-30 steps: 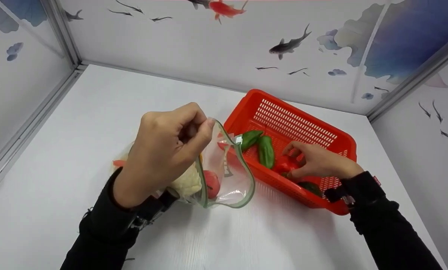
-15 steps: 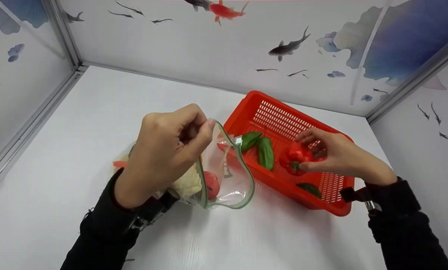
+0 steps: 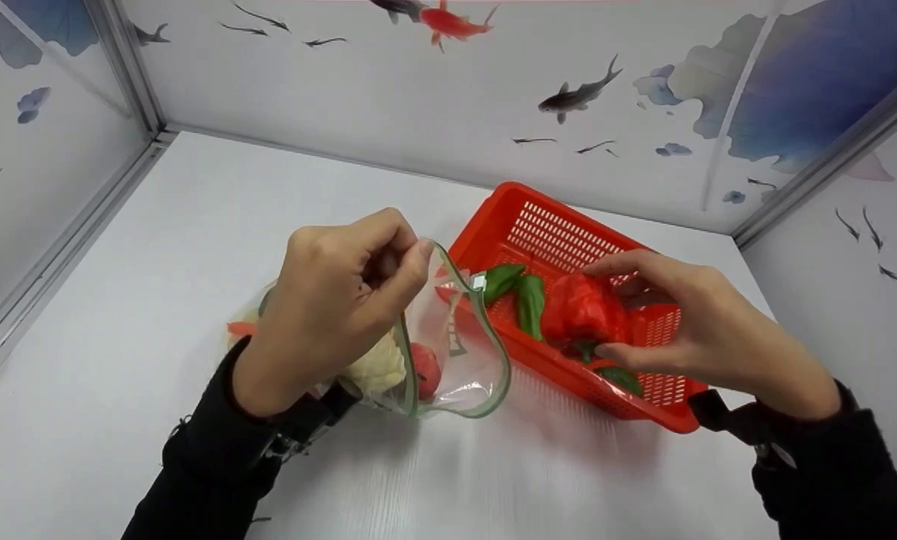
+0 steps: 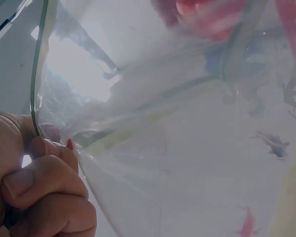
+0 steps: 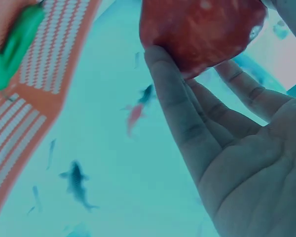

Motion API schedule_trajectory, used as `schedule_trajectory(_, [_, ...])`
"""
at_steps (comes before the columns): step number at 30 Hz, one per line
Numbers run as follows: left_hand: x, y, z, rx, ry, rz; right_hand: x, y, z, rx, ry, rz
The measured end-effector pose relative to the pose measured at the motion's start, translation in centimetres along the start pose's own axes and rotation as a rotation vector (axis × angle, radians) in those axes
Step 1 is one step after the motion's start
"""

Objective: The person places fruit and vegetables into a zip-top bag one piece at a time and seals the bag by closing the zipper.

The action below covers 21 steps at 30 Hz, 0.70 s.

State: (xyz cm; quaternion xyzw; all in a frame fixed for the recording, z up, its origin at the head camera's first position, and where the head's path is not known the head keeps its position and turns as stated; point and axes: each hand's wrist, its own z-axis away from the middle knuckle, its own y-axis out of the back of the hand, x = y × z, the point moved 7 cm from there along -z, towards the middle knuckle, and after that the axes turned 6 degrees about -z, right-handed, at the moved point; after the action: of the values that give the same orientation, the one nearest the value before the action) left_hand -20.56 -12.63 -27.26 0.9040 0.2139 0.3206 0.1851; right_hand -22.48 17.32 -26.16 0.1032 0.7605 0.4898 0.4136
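Note:
In the head view my left hand (image 3: 328, 315) pinches the green-edged rim of a clear zip bag (image 3: 463, 375), whose mouth gapes toward the right. Inside the bag are a pale cauliflower-like piece (image 3: 377, 365) and a round red item (image 3: 424, 370). My right hand (image 3: 696, 330) grips a red bell pepper (image 3: 580, 311), its green stem facing me, raised over the red basket (image 3: 606, 405). The right wrist view has the bell pepper (image 5: 202, 34) between thumb and fingers. In the left wrist view, the fingers (image 4: 49, 182) pinch the bag's edge.
Two green peppers (image 3: 529, 304) lie in the basket's left part, and a dark green vegetable (image 3: 619, 380) lies near its front wall. An orange-red piece (image 3: 240, 328) shows at the bag's far left. Printed wall panels (image 3: 418, 97) enclose the white table (image 3: 216, 187).
My right hand has lifted the red bell pepper up from the basket floor, toward the camera. The left hand and the bag have stayed nearly still.

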Motion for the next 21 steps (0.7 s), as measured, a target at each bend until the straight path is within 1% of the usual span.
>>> schedule_trajectory(3, [0.0, 0.0, 0.0, -0.001, 0.005, 0.004, -2.7, -0.5, -0.1, 0.019, 0.129, -0.017])
schedule_trajectory(6, [0.0, -0.1, 0.0, -0.003, 0.009, 0.006, -4.9, -1.3, -0.2, 0.033, 0.258, -0.023])
schedule_trajectory(8, [0.0, -0.1, 0.0, -0.001, 0.007, 0.002, -6.1, -1.9, -0.5, 0.047, 0.329, 0.009])
schedule_trajectory(11, [0.1, 0.0, 0.0, 0.001, 0.003, -0.007, -7.4, -2.9, -1.1, 0.074, 0.4, 0.064])
schedule_trajectory(15, [0.1, 0.0, 0.1, -0.003, -0.003, -0.011, -8.6, -4.2, -2.3, 0.086, 0.427, 0.113])
schedule_trajectory(21, [0.2, 0.0, 0.0, -0.005, -0.005, 0.004, -9.5, -6.6, -3.8, 0.044, 0.419, 0.162])
